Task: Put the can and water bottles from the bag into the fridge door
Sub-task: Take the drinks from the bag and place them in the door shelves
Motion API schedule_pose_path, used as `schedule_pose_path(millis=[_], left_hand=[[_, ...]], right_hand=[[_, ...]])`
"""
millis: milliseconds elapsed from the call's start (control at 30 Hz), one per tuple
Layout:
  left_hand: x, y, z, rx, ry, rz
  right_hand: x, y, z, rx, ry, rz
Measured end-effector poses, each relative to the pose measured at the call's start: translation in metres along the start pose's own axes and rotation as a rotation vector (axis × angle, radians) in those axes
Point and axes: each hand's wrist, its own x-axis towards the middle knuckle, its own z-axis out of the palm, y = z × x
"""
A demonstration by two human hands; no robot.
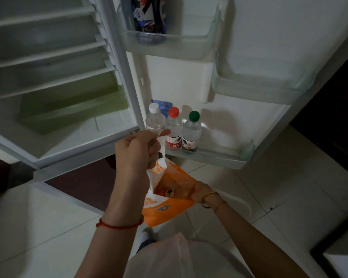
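Observation:
An orange and white plastic bag (165, 209) hangs in front of the open fridge. My left hand (138, 149) grips its white handle and holds it up. My right hand (195, 192) reaches into the bag's mouth; its fingers are hidden behind the orange plastic. Three water bottles stand in the bottom door shelf (215, 157): a white-capped bottle (155, 119), a red-capped bottle (174, 131) and a green-capped bottle (192, 133). A blue and white can (150, 15) stands in the top door shelf (169, 41).
The fridge interior (48, 77) at left has white shelves and a green drawer. A middle door shelf (257, 85) juts out at right. Pale floor tiles (289, 187) lie below. A dark-edged counter corner (338, 255) is at bottom right.

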Motion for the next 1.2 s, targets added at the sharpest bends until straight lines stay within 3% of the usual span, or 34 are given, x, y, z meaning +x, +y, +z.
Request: schedule_pose_path(millis=[133,433,600,933,1200], left_hand=[[-0.004,-0.001,-0.001,-0.020,0.019,0.001],[-0.012,-0.011,0.010,-0.056,0.037,-0.019],[-0.019,-0.016,0.027,-0.074,0.039,-0.046],[-0.013,-0.012,0.035,-0.067,0.034,-0.005],[-0.008,-0.011,0.019,-0.028,0.095,-0.004]], right_hand=[[0.012,0.007,0.000,0.084,0.074,-0.027],[-0.027,0.008,-0.040,0.007,0.320,-0.219],[-0.061,0.026,-0.083,0.206,0.544,-0.239],[-0.111,0.035,-0.159,0.351,0.999,-0.287],[-0.074,0.017,-0.167,0.276,1.051,-0.319]])
